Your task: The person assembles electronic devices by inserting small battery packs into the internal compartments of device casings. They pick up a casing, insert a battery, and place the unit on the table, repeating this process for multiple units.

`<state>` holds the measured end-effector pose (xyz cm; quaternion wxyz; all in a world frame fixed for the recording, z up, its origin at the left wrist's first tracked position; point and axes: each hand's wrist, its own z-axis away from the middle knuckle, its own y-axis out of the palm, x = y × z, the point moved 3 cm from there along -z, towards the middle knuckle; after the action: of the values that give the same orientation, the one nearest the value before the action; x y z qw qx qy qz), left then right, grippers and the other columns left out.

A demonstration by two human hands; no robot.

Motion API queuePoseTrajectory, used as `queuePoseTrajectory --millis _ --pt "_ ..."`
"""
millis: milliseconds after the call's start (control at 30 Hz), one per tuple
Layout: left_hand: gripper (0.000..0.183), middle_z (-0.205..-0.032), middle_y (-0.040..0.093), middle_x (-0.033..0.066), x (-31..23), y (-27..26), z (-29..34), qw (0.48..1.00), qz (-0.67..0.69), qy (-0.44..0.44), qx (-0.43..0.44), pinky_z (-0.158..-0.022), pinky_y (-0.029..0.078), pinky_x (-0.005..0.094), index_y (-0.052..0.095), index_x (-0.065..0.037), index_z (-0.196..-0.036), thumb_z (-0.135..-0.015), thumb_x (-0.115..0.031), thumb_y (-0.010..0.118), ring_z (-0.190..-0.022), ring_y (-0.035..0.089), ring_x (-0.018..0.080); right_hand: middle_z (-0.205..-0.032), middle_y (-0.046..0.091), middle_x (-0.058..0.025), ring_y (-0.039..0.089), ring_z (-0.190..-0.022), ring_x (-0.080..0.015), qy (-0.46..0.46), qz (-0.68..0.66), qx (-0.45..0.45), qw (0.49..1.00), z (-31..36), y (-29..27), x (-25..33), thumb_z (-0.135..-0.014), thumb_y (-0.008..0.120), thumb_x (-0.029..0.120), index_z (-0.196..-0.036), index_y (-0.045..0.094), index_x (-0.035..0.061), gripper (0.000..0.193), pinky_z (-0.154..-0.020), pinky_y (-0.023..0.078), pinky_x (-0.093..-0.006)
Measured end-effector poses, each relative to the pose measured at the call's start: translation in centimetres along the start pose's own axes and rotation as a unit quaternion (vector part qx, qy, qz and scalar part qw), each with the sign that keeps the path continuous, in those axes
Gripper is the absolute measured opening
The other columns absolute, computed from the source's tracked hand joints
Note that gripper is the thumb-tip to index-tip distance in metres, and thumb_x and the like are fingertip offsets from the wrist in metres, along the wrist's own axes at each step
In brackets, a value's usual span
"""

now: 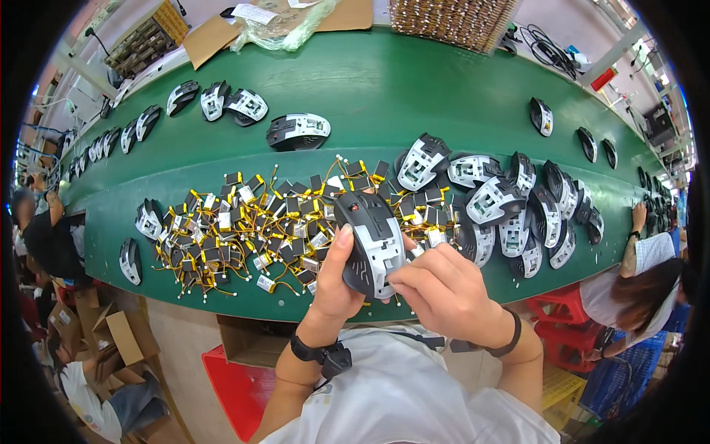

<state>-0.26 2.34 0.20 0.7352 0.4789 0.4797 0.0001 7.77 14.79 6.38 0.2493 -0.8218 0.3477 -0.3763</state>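
Note:
Just above the bench's near edge, my left hand (pixel 333 287) is wrapped round a black and white computer mouse (pixel 379 248), thumb along its left side. The white underside frame with its openings faces up. At the mouse's lower right edge my right hand (pixel 445 292) is closed in a pinch; what sits between those fingertips, if anything, is hidden. Behind and left of the mouse spreads a heap of small battery packs (pixel 214 248) with yellow tape and thin leads. A pile of similar mice (pixel 497 201) lies to the right of my hands.
The green bench (pixel 414 89) carries a row of mice (pixel 148 122) at the far left and a single mouse (pixel 298 132) at centre. A wicker-like basket (pixel 451 22) and clear plastic bag (pixel 285 29) lie at the back. Another person (pixel 629 288) works on the right.

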Motion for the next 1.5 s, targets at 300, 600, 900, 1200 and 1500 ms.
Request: queuePoseTrajectory --millis 300,600,900,1200,1500 --pt "0.051 -0.103 0.068 0.0165 0.7 -0.3 0.1 0.999 0.008 -0.016 -0.039 -0.045 0.051 0.0247 0.053 -0.004 -0.121 -0.102 -0.047 0.034 -0.072 0.068 0.0169 -0.084 0.055 -0.0065 0.053 -0.069 -0.0198 -0.063 0.052 0.061 0.995 -0.1 -0.4 -0.3 -0.063 0.066 0.006 -0.090 0.064 0.0012 0.028 -0.057 0.046 -0.0312" --pt "0.056 -0.100 0.068 0.0165 0.6 0.5 -0.3 0.994 0.033 -0.011 -0.104 -0.043 0.048 0.0258 0.056 -0.003 -0.120 -0.101 -0.051 0.033 -0.070 0.067 0.0187 -0.078 0.055 -0.0072 0.053 -0.064 -0.0215 0.017 0.028 0.016 0.999 0.5 0.1 -0.2 -0.064 0.070 0.003 -0.091 0.064 0.0011 0.027 -0.055 0.044 -0.0311" --pt "0.055 -0.103 0.067 0.0150 1.3 1.1 0.6 0.991 0.002 -0.001 -0.136 -0.068 0.056 0.0319 0.057 -0.002 -0.119 -0.101 -0.048 0.032 -0.081 0.067 0.0205 -0.078 0.055 -0.0070 0.052 -0.062 -0.0212 0.038 0.031 0.018 0.999 1.0 0.8 0.5 -0.060 0.069 0.004 -0.090 0.064 0.0018 0.030 -0.052 0.045 -0.0313" --pt "0.073 -0.110 0.059 0.0211 -0.2 1.8 -0.4 0.990 -0.026 0.119 -0.067 -0.074 0.055 0.0378 0.011 -0.015 -0.156 -0.099 -0.060 0.022 -0.086 0.065 0.0272 -0.084 0.061 -0.0069 0.058 -0.071 -0.0131 0.299 -0.347 -0.107 0.882 3.9 2.4 -0.4 -0.085 0.065 0.003 -0.114 0.053 0.0006 0.031 -0.063 0.048 -0.0261" --pt "0.081 -0.107 0.057 0.0197 0.5 1.0 0.2 0.987 -0.059 0.144 -0.046 -0.077 0.051 0.0365 0.009 -0.016 -0.157 -0.095 -0.067 0.024 -0.089 0.059 0.0250 -0.082 0.066 -0.0054 0.062 -0.072 -0.0087 0.421 -0.603 0.034 0.677 3.4 4.6 -0.7 -0.097 0.057 0.016 -0.113 0.057 -0.0033 0.025 -0.063 0.049 -0.0230"
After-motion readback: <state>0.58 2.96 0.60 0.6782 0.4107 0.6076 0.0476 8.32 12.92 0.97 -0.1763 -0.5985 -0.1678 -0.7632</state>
